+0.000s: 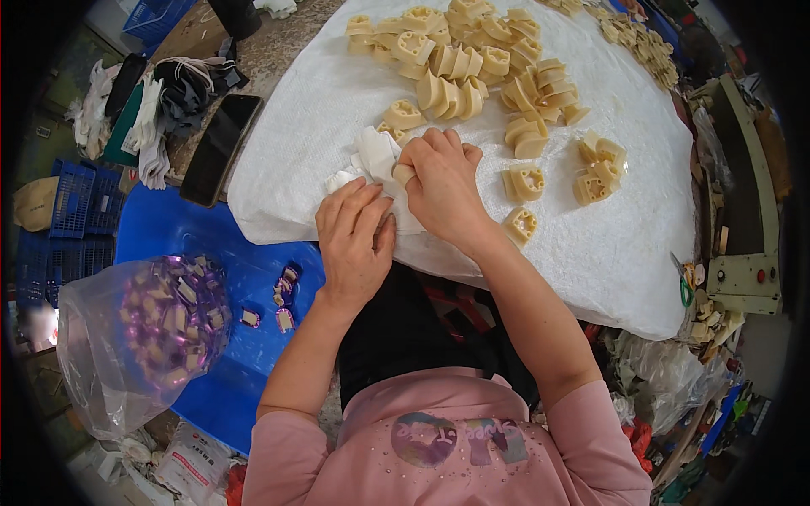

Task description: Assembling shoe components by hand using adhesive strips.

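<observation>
My left hand (359, 240) lies at the near edge of the white-covered work surface (591, 278), its fingers bent and pressed on a crumpled white cloth (377, 153). Close beside it, my right hand (443, 185) is curled closed against the same cloth. Something small and beige (404, 174) shows at its fingertips; I cannot tell whether this is a moulded piece or a finger cover. Just beyond the hands sit a few beige moulded pieces (403, 115). To the right of my right hand stand single beige pieces (523, 182) with hollow ends.
A large pile of beige pieces (460, 63) covers the far side. At left are a phone (221, 150), dark and white gloves (181, 93), and a blue tub (245, 363) holding a clear bag (101, 346) of purple shiny parts. Green-handled scissors (683, 282) lie at the right edge.
</observation>
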`<state>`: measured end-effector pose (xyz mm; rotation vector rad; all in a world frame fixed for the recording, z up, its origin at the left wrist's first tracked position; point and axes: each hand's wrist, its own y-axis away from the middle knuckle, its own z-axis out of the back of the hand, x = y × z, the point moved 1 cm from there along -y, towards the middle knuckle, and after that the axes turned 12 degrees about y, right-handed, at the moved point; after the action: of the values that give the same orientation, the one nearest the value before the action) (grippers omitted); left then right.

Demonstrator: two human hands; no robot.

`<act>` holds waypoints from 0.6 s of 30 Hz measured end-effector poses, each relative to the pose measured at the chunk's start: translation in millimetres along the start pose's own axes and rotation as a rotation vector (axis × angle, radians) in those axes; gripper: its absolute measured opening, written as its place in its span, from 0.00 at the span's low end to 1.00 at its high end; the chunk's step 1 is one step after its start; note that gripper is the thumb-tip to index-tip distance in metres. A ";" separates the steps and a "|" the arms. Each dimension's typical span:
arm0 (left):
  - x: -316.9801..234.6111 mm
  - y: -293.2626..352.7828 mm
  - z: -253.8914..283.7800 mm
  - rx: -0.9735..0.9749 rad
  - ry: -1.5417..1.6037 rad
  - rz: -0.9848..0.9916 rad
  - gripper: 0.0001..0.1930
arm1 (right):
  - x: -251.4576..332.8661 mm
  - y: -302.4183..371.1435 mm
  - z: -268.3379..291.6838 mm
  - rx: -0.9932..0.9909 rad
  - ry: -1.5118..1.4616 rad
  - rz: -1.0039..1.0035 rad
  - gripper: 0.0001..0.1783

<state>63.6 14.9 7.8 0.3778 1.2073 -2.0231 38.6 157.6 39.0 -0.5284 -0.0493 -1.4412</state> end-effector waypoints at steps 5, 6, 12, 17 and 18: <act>1.1 -0.9 -2.0 -0.004 -0.001 -0.017 0.14 | -3.7 5.9 6.4 0.039 0.062 0.057 0.07; 0.9 -0.9 -1.8 0.000 0.008 0.002 0.14 | -5.9 7.2 7.7 0.039 0.065 0.073 0.06; 1.6 1.6 -3.0 -0.020 0.030 0.032 0.14 | -4.9 1.2 7.9 -0.028 -0.065 -0.005 0.09; 1.4 1.6 -1.3 -0.028 0.042 0.038 0.15 | 6.9 -9.9 0.5 0.101 0.052 -0.105 0.03; 1.8 1.2 -1.4 -0.025 0.045 0.032 0.15 | 7.4 -10.8 -1.6 0.107 0.027 -0.150 0.02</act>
<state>63.1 14.9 5.2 0.4302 1.2458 -1.9798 29.0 149.8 43.5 -0.4241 -0.1460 -1.5820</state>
